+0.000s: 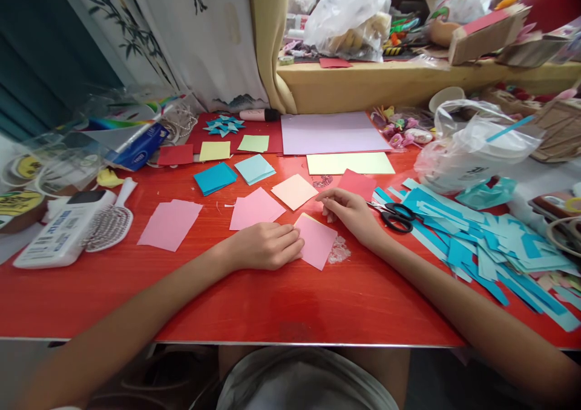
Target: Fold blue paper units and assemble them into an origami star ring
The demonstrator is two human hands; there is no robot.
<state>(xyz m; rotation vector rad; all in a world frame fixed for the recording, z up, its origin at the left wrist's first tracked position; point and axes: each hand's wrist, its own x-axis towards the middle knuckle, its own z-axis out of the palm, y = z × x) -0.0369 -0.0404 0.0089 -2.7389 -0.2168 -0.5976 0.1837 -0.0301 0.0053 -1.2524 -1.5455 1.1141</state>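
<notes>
A pink paper square (320,243) lies turned at an angle on the red table, with a thin yellow edge showing beneath its top corner. My left hand (270,246) is closed at its left edge, fingertips on the paper and the thumb hidden. Just above the square's right side is my right hand (347,212), its fingers loosely bent and apart, with nothing visible in them. Beyond the fingers lies a peach paper square (295,192). More pink squares (256,210) are behind my left hand, and a further pink stack (170,224) sits to the left.
Black-handled scissors (397,216) lie beside my right wrist, near a heap of blue paper strips (490,240). Blue squares (215,178), a lilac sheet (333,133) and folded blue pieces (223,125) are farther back. A hairbrush (111,225) and a white box (63,231) stand left.
</notes>
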